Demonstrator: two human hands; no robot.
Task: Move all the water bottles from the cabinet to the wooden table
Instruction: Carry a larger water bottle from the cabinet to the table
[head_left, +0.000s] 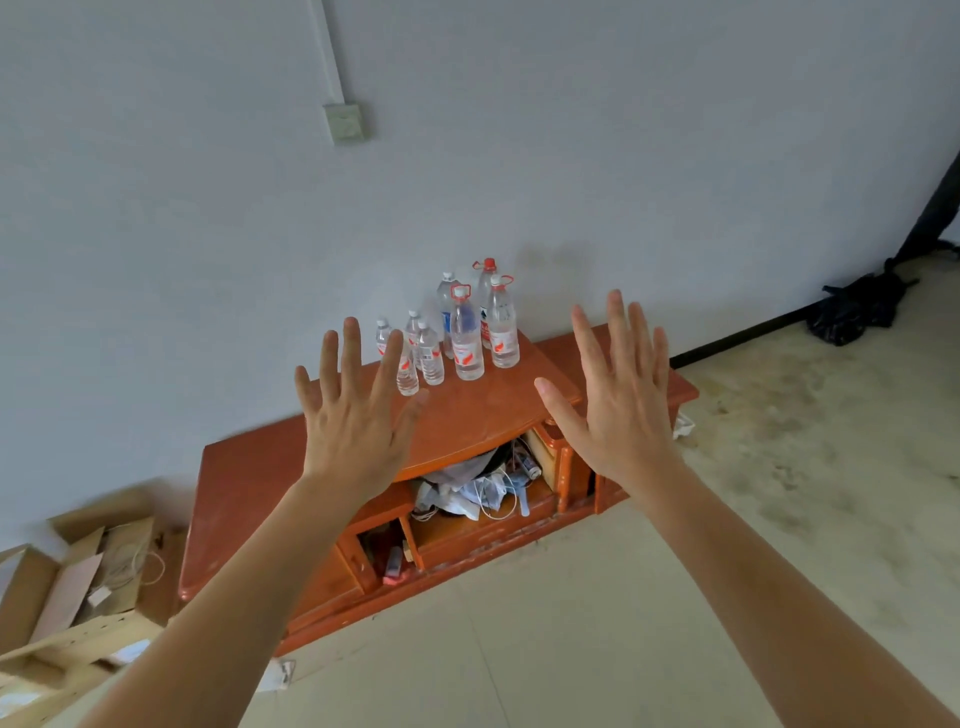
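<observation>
A low reddish wooden cabinet (249, 483) stands on the pale floor (597, 623) against the wall (623, 130). On its top, near the back edge, clear water bottles (466, 340) stand upright in a cluster, tall ones beside small ones.

Eight clear water bottles (467, 338) stand upright in a bunch on top of the cabinet (249, 467), close to the wall. The four small bottles (430, 358) are on the left and have white caps. The four big bottles (503, 327) are on the right. Three of the big ones have red ring handles at the neck. The blue-label bottle (445, 312) stands at the back. The red-cap bottle (489, 280) is at the back too. The cabinet is low, shiny, orange-brown wood.
</observation>
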